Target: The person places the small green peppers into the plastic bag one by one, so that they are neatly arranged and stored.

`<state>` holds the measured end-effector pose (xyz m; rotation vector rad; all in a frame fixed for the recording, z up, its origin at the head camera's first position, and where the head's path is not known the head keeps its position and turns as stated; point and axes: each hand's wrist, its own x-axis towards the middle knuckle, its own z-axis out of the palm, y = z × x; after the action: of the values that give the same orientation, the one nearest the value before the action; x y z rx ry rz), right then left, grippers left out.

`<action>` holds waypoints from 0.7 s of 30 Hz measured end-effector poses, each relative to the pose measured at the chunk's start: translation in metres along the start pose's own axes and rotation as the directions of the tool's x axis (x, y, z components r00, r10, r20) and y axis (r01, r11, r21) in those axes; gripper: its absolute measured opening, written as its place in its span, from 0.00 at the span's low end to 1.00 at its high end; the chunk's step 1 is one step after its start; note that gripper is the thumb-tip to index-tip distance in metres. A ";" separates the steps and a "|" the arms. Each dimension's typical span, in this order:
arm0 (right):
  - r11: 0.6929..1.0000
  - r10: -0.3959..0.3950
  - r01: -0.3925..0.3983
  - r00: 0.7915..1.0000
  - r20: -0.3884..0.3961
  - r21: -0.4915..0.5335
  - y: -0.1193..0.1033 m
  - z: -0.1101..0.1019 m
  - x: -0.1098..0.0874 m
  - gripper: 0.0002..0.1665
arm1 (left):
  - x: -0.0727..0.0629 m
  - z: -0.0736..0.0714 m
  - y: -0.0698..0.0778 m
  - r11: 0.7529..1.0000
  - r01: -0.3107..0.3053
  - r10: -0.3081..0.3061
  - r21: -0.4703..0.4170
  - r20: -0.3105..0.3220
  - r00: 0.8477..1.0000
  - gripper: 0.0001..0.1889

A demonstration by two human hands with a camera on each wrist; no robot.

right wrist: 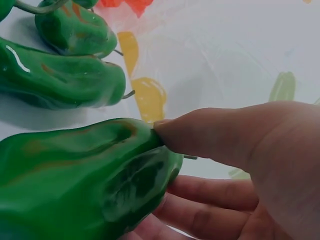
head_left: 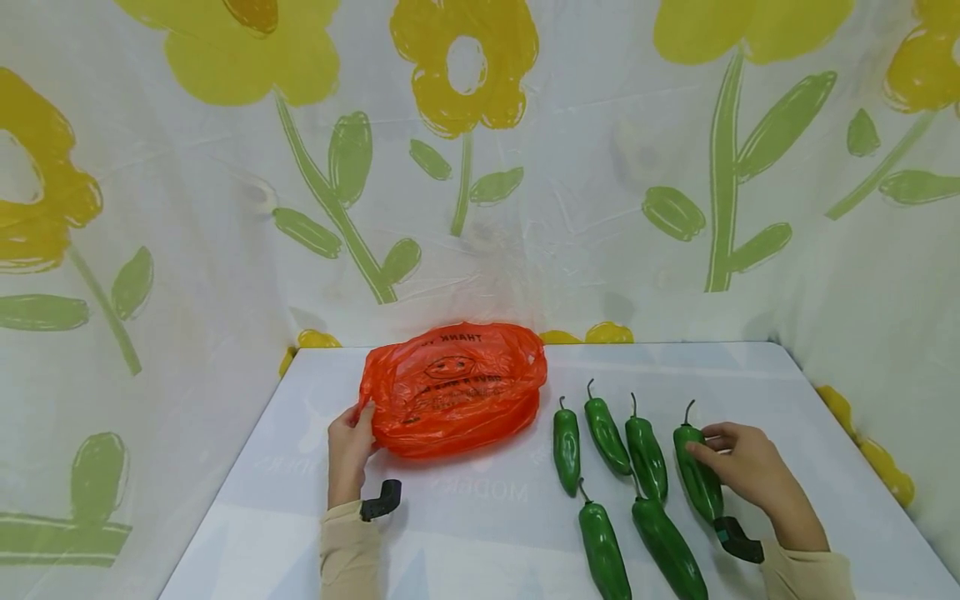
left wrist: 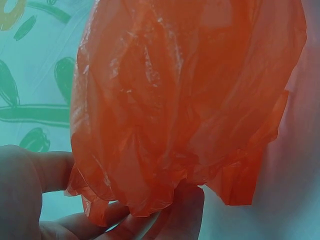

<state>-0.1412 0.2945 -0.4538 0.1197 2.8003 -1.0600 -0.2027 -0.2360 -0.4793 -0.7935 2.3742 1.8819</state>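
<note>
A thin red plastic bag (head_left: pixel 457 425) with black print lies puffed up toward the back of the table. At its left end my left hand (head_left: pixel 349 450) pinches the gathered edge; in the left wrist view the thumb is on one side of the crumpled bag (left wrist: pixel 185 100) and the fingers curl beneath it. My right hand (head_left: pixel 753 467) grips the rightmost green pepper (head_left: pixel 692 471) near its stem end. The right wrist view has the thumb on top of this pepper (right wrist: pixel 65 170) and the fingers around its far side.
Several more glossy green peppers (head_left: pixel 649 467) with thin stems lie between the bag and my right hand, two of them nearer the front (head_left: pixel 600 546). The white table (head_left: pixel 450 533) ends at a flower-printed curtain (head_left: pixel 570 208) behind and at both sides.
</note>
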 end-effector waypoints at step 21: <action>0.985 0.025 -0.031 0.999 0.040 0.169 -0.017 0.000 0.007 0.43 | 0.000 0.003 -0.001 1.000 0.000 -0.001 0.010 0.008 1.000 0.33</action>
<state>-0.1503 0.2819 -0.4442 0.1556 2.6630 -1.2796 -0.2030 -0.2338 -0.4808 -0.7842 2.3765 1.8682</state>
